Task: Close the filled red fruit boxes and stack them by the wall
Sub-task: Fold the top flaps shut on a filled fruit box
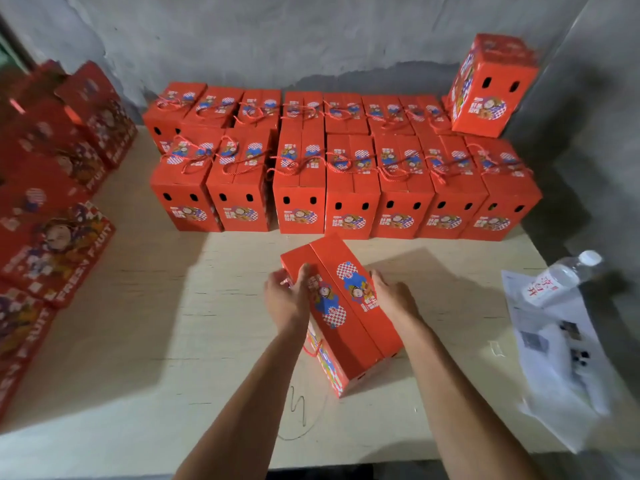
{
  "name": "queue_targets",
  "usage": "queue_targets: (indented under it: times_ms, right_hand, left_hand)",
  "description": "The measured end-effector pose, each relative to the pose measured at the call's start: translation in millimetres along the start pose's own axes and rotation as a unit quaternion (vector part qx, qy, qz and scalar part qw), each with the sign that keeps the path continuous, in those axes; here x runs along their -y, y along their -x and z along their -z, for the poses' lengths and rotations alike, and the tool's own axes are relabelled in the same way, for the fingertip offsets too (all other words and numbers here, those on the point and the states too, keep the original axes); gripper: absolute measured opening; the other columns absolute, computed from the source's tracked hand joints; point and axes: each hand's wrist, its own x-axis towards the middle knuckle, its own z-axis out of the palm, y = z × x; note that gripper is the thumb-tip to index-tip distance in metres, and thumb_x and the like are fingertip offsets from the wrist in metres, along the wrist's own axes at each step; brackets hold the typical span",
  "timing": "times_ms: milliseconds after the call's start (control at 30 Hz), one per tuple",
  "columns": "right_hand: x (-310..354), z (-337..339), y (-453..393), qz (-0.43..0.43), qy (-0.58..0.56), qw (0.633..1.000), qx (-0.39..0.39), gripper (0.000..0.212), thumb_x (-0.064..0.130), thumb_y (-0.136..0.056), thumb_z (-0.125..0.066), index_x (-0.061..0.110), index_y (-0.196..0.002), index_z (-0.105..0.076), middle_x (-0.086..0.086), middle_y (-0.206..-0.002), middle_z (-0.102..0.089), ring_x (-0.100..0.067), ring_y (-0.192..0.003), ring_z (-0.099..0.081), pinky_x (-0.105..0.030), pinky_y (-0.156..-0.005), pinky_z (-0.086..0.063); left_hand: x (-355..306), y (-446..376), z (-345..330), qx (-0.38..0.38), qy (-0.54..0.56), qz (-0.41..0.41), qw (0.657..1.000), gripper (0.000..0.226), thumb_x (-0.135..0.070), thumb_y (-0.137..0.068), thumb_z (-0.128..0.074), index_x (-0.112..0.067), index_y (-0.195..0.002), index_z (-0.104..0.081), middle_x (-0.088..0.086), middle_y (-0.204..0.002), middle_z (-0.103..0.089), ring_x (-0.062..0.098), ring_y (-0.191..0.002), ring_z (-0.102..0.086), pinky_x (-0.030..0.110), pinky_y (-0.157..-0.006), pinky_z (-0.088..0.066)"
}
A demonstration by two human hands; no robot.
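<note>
Red fruit box (349,320) on desk (173,323): left hand (287,292) fingers gripping its edge, right hand (391,294) fingers flat against its side.

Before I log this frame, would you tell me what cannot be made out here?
- Contents of the held box: flaps closed, head view.
- Left hand fingertips: hidden behind the box's side.
- Flat cartons: cut off by the left edge, blurred.
- Papers beside the bottle: print too small.

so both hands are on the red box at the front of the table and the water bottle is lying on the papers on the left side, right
Not quite. In the head view the water bottle lies on the papers on the right side of the table, not the left. Both the left hand and right hand are on the red box.
</note>
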Motion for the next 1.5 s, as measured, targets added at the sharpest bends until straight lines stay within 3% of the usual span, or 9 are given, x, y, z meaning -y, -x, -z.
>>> queue_targets:
  times_ms: [133, 233, 400, 567, 667, 767, 1067, 1200, 1500]
  right_hand:
    - [-0.7, -1.0, 1.0, -0.014, -0.117, 0.993, 0.011, 0.053, 0.054, -0.097, -0.056, 0.002, -0.101, -0.069, -0.014, -0.095, -0.074, -0.025, -0.073, -0.067, -0.028, -0.059, -0.046]
    - [5.5, 3.8, 5.8, 0.021, -0.086, 0.996, -0.003, 0.048, 0.046, -0.104, -0.045, 0.003, -0.101, -0.066, -0.019, -0.103, -0.068, -0.029, -0.089, -0.066, -0.034, -0.071, -0.047]
    - [20.7, 16.6, 20.8, 0.008, -0.147, 0.988, -0.040, 0.071, 0.054, -0.109, -0.025, 0.001, -0.099, -0.071, -0.021, -0.107, -0.072, -0.034, -0.095, -0.068, -0.035, -0.074, -0.045]
    - [70.2, 23.1, 53.3, 0.217, -0.204, 0.952, 0.066, 0.052, 0.053, -0.104, -0.048, 0.021, -0.068, -0.068, -0.002, -0.068, -0.066, -0.019, -0.062, -0.055, -0.031, -0.060, -0.042]
    - [101.4, 13.5, 72.9, 0.239, -0.180, 0.940, 0.164, 0.034, 0.019, -0.106, -0.045, 0.025, -0.076, -0.062, 0.004, -0.070, -0.066, -0.020, -0.065, -0.057, -0.022, -0.059, -0.050]
    - [112.8, 17.9, 78.8, 0.166, -0.243, 0.921, 0.255, 0.052, 0.045, -0.105, -0.040, 0.009, -0.077, -0.066, -0.007, -0.057, -0.059, -0.022, -0.046, -0.051, -0.027, -0.055, -0.048]
    - [172.9, 81.8, 57.2, 0.196, -0.162, 0.967, -0.016, 0.030, 0.032, -0.095, -0.054, 0.016, -0.069, -0.047, 0.001, -0.055, -0.043, -0.019, -0.049, -0.047, -0.027, -0.055, -0.041]
    - [217.8, 151.7, 42.5, 0.199, -0.245, 0.948, -0.043, 0.032, 0.031, -0.093, -0.055, 0.022, -0.066, -0.041, 0.010, -0.039, -0.034, -0.013, -0.029, -0.033, -0.021, -0.040, -0.029]
    - [286.4, 338.7, 7.5, 0.241, -0.310, 0.900, -0.192, 0.019, 0.025, -0.083, -0.054, 0.017, -0.068, -0.045, 0.003, -0.035, -0.033, -0.015, -0.033, -0.035, -0.027, -0.052, -0.029]
  left_hand:
    - [-7.5, 2.8, 2.7, 0.011, -0.055, 0.078, 0.995, 0.060, -0.076, -0.083, -0.064, -0.016, -0.090, -0.056, 0.002, -0.087, -0.071, 0.015, -0.075, -0.069, 0.031, -0.059, -0.053]
    - [-11.7, 8.2, 6.5, 0.038, -0.093, 0.073, 0.992, 0.054, -0.064, -0.095, -0.057, -0.010, -0.091, -0.061, 0.007, -0.087, -0.072, 0.020, -0.076, -0.070, 0.038, -0.066, -0.060]
    - [-48.2, 21.1, 15.9, 0.074, -0.091, -0.028, 0.993, 0.033, -0.038, -0.097, -0.062, -0.007, -0.085, -0.061, 0.009, -0.080, -0.070, 0.028, -0.075, -0.070, 0.049, -0.073, -0.061]
    - [-126.8, 32.4, 11.5, 0.123, -0.075, -0.185, 0.972, 0.031, -0.034, -0.105, -0.048, -0.008, -0.091, -0.057, 0.012, -0.071, -0.064, 0.023, -0.062, -0.062, 0.047, -0.058, -0.054]
    - [-158.6, 27.3, 12.1, 0.092, -0.266, -0.303, 0.910, 0.030, -0.032, -0.109, -0.038, -0.010, -0.100, -0.056, 0.008, -0.077, -0.067, 0.030, -0.067, -0.064, 0.039, -0.058, -0.052]
    - [-171.2, 10.0, 28.0, 0.083, -0.392, -0.381, 0.833, 0.029, -0.029, -0.110, -0.036, -0.010, -0.099, -0.055, 0.009, -0.074, -0.064, 0.037, -0.065, -0.063, 0.040, -0.056, -0.050]
    - [-181.0, -9.5, 21.1, 0.157, -0.240, -0.307, 0.907, 0.022, -0.029, -0.107, -0.043, -0.015, -0.108, -0.061, 0.008, -0.099, -0.074, 0.031, -0.090, -0.070, 0.047, -0.076, -0.058]
    - [-207.3, -8.2, -3.7, 0.176, -0.167, -0.358, 0.901, 0.029, -0.033, -0.106, -0.051, -0.016, -0.128, -0.059, 0.004, -0.119, -0.068, 0.022, -0.108, -0.067, 0.044, -0.090, -0.056]
    - [-322.0, 1.2, -136.8, 0.146, -0.002, -0.457, 0.878, 0.025, -0.015, -0.104, -0.056, -0.005, -0.125, -0.064, -0.004, -0.131, -0.061, 0.012, -0.126, -0.050, 0.023, -0.106, -0.036]
